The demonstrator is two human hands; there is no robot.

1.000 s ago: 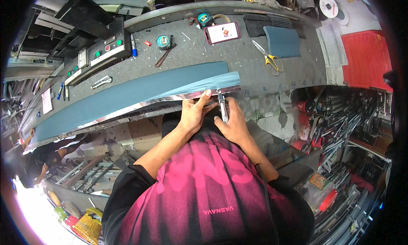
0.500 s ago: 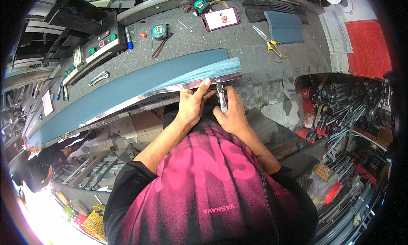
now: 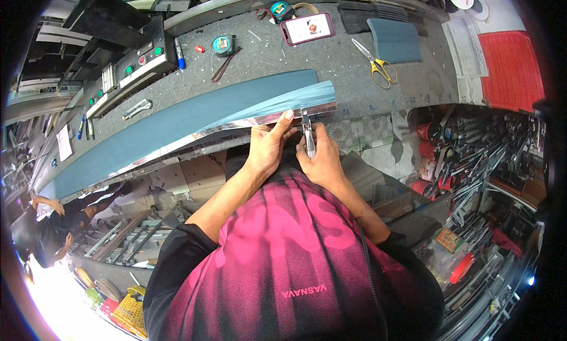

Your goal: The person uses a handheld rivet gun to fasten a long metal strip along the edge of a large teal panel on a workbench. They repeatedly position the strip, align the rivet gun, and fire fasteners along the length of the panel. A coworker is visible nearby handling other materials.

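A grey workshop counter (image 3: 348,81) carries a smartphone (image 3: 308,29) and yellow-handled scissors (image 3: 374,60); a co-worker (image 3: 53,226) appears at the far left. The long blue-grey panel (image 3: 177,116) lies along the counter's front edge, with a pleated light-blue layer (image 3: 307,96) over its right end and shiny edging (image 3: 322,109) toward the person. The left grip (image 3: 267,146) is clamped on the edging, thumb above, fingers partly hidden; the right grip (image 3: 323,159) is closed around a silver plier-like tool (image 3: 309,141), its head at the edging near the right end. Whether the tool bites cannot be told. Compared with half a second earlier, both grips keep their places; only the co-worker's arm has visibly shifted. This constancy suggests work confined to one spot, the left grip steadying the piece.
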